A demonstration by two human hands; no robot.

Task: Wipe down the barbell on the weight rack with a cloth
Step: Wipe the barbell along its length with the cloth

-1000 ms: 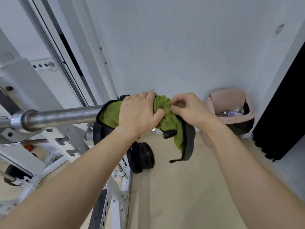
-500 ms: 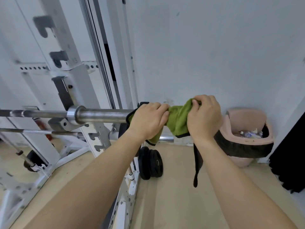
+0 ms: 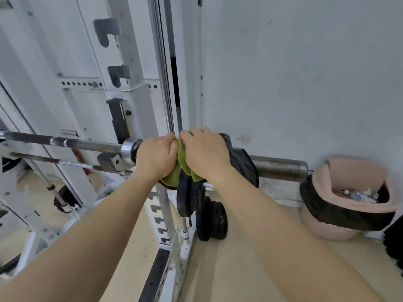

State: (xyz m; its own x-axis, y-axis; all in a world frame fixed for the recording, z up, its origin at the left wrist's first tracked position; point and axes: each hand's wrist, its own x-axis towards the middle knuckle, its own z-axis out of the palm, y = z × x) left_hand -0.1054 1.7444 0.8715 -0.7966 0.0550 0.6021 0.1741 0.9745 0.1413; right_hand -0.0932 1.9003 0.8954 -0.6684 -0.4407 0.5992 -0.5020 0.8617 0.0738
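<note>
Green cloth (image 3: 184, 165), soft pile with a dark backing. It is bunched round the barbell (image 3: 280, 167) at the inner end of the thick sleeve, just outside the collar, so that two hands can close it fully about the steel. The backing hangs in folds to the right of the grip, and a green tail droops below.

Left hand (image 3: 156, 156): fingers curled over cloth and bar from above, knuckles up, butted against the collar. Judged a clamping hold for twisting or sliding.

Right hand (image 3: 205, 153): curled over the cloth likewise, touching the left hand.

Barbell, further: round bare steel. The thin shaft runs off left, dull and patchy. The outer end of the sleeve, right of the cloth, is smooth, grey and uncovered, and is judged yet to be wiped.

Weight rack (image 3: 135, 101): white painted steel, a square upright with numbered hook slots. A dark hook under the collar carries the bar level.

Plates (image 3: 212, 221): black discs, matt, stood on edge at the rack's foot.

Bin (image 3: 327, 228): pink and rounded, with a black liner folded over the rim and litter inside. It stands against the wall, just past the tip of the sleeve.

Wall (image 3: 305, 73): pale, matt, scuffed.
</note>
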